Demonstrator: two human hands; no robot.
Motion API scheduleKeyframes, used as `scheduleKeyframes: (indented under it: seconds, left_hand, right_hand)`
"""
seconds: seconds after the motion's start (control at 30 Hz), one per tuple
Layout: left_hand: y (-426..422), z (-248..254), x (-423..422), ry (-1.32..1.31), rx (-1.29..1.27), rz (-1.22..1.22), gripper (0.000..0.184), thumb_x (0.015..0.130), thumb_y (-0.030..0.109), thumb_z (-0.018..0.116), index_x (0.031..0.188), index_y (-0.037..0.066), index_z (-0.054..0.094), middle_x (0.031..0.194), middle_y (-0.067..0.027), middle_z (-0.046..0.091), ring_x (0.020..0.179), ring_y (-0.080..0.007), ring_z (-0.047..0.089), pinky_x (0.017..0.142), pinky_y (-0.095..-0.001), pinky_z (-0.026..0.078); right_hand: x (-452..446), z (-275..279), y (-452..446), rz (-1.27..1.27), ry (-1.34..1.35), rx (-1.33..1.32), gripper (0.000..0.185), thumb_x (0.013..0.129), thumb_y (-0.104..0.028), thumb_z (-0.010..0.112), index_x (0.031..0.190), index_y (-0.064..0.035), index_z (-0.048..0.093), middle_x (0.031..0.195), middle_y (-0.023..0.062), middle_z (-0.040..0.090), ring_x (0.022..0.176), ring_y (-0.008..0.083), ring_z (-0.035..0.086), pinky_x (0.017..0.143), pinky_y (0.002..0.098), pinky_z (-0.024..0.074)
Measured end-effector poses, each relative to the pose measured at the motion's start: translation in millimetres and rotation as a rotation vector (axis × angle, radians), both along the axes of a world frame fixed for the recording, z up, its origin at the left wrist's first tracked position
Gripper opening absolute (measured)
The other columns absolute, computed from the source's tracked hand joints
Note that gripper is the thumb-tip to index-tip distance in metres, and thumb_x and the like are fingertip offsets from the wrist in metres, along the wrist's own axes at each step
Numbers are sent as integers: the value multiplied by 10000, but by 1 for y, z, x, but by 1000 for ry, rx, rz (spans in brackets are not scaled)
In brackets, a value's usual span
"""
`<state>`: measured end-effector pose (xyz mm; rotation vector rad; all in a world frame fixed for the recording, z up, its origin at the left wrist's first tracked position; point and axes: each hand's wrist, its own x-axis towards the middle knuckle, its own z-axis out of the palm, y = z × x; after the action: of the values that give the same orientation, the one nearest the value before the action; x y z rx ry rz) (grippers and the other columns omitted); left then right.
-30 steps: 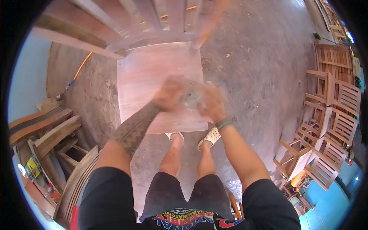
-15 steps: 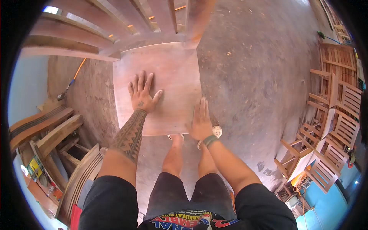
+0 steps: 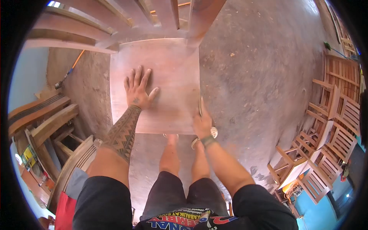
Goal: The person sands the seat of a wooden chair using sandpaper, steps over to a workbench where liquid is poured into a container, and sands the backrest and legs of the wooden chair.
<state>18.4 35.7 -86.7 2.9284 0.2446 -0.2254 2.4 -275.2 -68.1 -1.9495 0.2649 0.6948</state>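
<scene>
A wooden chair seat lies below me, with its slatted backrest rising at the top of the view. My left hand rests flat on the left part of the seat, fingers spread, holding nothing. At the seat's right edge, near the front corner, is my right hand. Its fingers are closed on a thin, flat piece turned edge-on against that side; what the piece is cannot be made out.
Several slatted wooden chairs stand along the right. Wooden furniture parts are piled at the left, near an orange hose with a metal fitting on the floor. My feet are just beyond the seat's near edge.
Both hands were together over the seat a second ago, blurred around a greyish piece. They parted; my left hand settled on the seat, and my right hand's fingers at the edge moved slightly and bent.
</scene>
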Motion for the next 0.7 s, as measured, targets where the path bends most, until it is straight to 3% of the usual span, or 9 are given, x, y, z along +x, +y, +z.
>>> scheduleKeyframes:
  seconds: [0.07, 0.17, 0.27, 0.37, 0.47, 0.57, 0.67, 0.7]
  left_hand:
    - [2, 0, 1, -5, 3, -4, 887, 964, 579, 701, 1723, 268, 365, 1818, -131, 242, 1682, -396, 164, 1344, -625, 56]
    - [2, 0, 1, -40, 14, -11, 885, 961, 580, 701, 1720, 268, 370, 1815, -129, 250, 1681, -390, 171, 1343, -623, 60]
    - [0, -3, 1, -46, 15, -11, 879, 961, 580, 699, 1717, 271, 377, 1812, -127, 258, 1678, -389, 180, 1341, -621, 67]
    - [0, 0, 3, -41, 23, -11, 873, 962, 583, 697, 1714, 271, 384, 1807, -131, 269, 1673, -392, 191, 1338, -618, 76]
    - [1, 0, 2, -45, 4, -17, 876, 956, 581, 706, 1711, 266, 391, 1803, -131, 278, 1670, -396, 196, 1338, -617, 81]
    - [2, 1, 0, -42, 0, -3, 876, 948, 572, 722, 1706, 272, 401, 1802, -126, 283, 1668, -400, 200, 1338, -618, 86]
    - [3, -1, 4, -44, 0, 0, 872, 943, 561, 736, 1703, 288, 407, 1806, -119, 281, 1667, -402, 201, 1337, -621, 90]
    - [4, -2, 3, -43, 0, 3, 871, 941, 557, 740, 1702, 294, 408, 1808, -117, 279, 1668, -402, 201, 1337, -622, 91]
  right_hand:
    - [-48, -28, -30, -144, -102, -54, 531, 1068, -269, 639, 1566, -92, 583, 1393, 274, 709, 1308, 442, 672, 1106, 457, 514]
    - [-14, -8, -51, -369, -70, -230, 387, 1027, -252, 679, 1363, -63, 710, 1281, 252, 739, 1165, 448, 716, 1004, 484, 548]
    - [64, 13, -39, -67, -115, -410, 275, 1004, -232, 693, 1198, -49, 759, 1192, 237, 749, 1044, 441, 725, 923, 491, 561]
    - [96, 15, -13, -24, -355, -259, 275, 1001, -201, 689, 1217, -49, 766, 1104, 214, 755, 1013, 428, 724, 898, 483, 568]
    - [94, 32, -8, 88, -519, -385, 285, 1024, -181, 678, 1253, -40, 772, 1027, 180, 708, 987, 396, 683, 898, 480, 558]
    - [47, -13, -6, 266, -733, -405, 342, 1043, -203, 680, 1341, -51, 750, 1110, 191, 697, 1048, 396, 676, 926, 477, 555]
    - [18, 7, 15, 126, -378, -299, 389, 1069, -208, 669, 1419, -43, 710, 1186, 185, 672, 1135, 405, 649, 973, 475, 540]
    - [20, 6, 13, 166, -383, -304, 406, 1074, -208, 664, 1443, -40, 694, 1243, 188, 658, 1190, 409, 634, 1012, 480, 528]
